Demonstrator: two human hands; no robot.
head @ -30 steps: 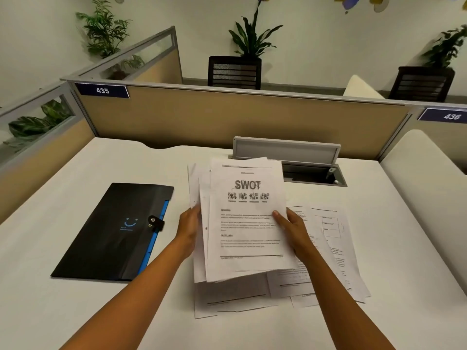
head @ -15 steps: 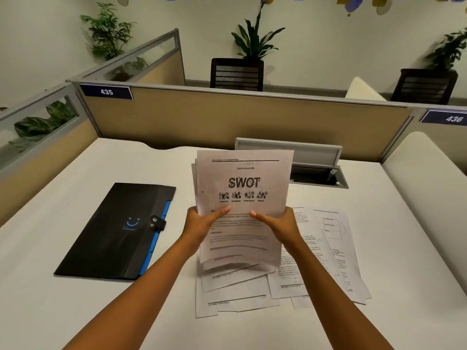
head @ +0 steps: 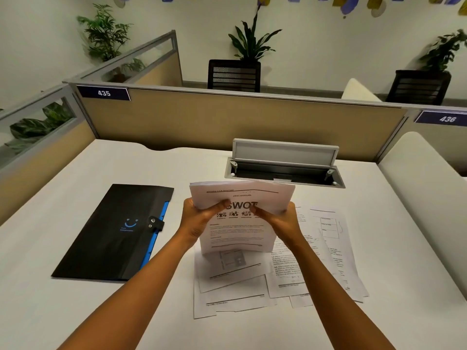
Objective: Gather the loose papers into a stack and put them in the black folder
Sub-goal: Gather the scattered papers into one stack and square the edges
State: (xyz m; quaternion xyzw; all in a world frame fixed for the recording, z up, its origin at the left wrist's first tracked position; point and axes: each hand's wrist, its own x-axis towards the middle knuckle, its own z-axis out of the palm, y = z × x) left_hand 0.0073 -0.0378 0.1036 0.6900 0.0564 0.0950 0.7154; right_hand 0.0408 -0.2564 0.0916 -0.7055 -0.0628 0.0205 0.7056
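Note:
A stack of white papers [head: 240, 233] with "SWOT" printed on its top sheet stands upright on its bottom edge at the middle of the desk. My left hand [head: 199, 218] grips its left side and my right hand [head: 280, 221] grips its right side, thumbs on the front. More loose papers [head: 316, 263] lie flat and fanned out under and to the right of the stack. The black folder [head: 113, 231], shut with a snap tab and a blue edge, lies flat to the left.
The white desk [head: 50, 311] is enclosed by tan partition walls [head: 227, 122]. An open cable hatch [head: 285, 168] with a raised lid sits just behind the stack. A rounded white divider [head: 424, 178] runs along the right.
The held stack has dropped from a lifted tilt to standing upright with its bottom edge on the flat sheets. Both hands have slid up toward its top.

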